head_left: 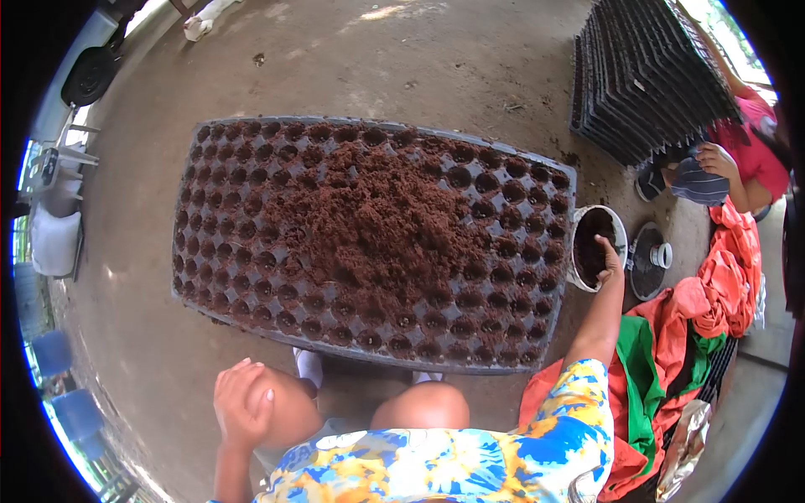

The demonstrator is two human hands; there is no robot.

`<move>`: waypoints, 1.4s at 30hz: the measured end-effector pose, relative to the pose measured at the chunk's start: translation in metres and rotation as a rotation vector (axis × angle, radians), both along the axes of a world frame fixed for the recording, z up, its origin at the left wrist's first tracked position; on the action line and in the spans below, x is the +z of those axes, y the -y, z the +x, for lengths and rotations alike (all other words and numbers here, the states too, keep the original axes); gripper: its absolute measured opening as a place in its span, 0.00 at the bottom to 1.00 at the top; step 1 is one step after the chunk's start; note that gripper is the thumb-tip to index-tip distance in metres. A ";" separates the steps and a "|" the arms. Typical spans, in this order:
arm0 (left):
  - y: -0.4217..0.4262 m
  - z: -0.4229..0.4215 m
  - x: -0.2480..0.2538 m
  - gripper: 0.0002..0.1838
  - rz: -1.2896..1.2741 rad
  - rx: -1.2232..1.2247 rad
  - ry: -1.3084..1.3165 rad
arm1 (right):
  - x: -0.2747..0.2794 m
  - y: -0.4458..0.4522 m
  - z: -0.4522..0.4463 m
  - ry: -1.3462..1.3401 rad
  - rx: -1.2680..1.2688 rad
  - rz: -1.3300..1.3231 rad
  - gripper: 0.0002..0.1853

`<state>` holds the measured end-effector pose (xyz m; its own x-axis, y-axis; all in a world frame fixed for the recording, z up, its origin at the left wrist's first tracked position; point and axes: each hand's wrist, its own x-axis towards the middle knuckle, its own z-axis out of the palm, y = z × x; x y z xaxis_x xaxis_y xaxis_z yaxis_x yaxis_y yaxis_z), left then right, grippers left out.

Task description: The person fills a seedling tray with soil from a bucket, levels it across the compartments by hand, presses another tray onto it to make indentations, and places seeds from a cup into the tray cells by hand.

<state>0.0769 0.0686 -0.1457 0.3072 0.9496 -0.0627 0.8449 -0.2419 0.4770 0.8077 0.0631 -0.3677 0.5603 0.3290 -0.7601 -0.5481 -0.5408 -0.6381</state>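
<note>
A black seedling tray [470, 367] with rows of round cells lies in front of my knees. Dark reddish-brown potting mix [381, 226] is heaped over its middle, and some cells around the heap show as hollows. My right hand [611, 260] reaches into a white bucket [577, 275] at the tray's right edge; dark material shows inside. The thumb is visible, but the other fingers are mostly hidden in the bucket. On my bent left knee lies my left hand [241, 404], fingers stretched out, holding nothing.
A tall stack of black trays [646, 84] stands at the upper right, beside a person in a pink top [759, 155]. A dark round lid [647, 264] lies right of the bucket. Orange cloth [679, 314] and green cloth [641, 377] are heaped at my right.
</note>
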 end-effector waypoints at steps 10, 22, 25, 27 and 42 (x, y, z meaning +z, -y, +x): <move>0.016 -0.034 -0.002 0.17 0.143 -0.055 0.085 | 0.194 -0.047 -0.124 -0.014 0.445 0.720 0.27; -0.025 0.060 0.017 0.12 0.423 -0.605 0.593 | 0.182 -0.142 -0.383 1.239 1.162 0.295 0.34; -0.035 0.112 -0.008 0.07 0.167 -0.691 0.620 | 0.172 -0.153 -0.413 1.440 1.043 0.383 0.30; -0.035 0.137 -0.019 0.07 0.018 -0.687 0.593 | 0.171 -0.170 -0.441 1.467 1.029 0.479 0.30; -0.022 0.127 -0.006 0.15 -0.302 -0.913 0.488 | 0.208 -0.099 -0.435 1.662 1.383 0.564 0.26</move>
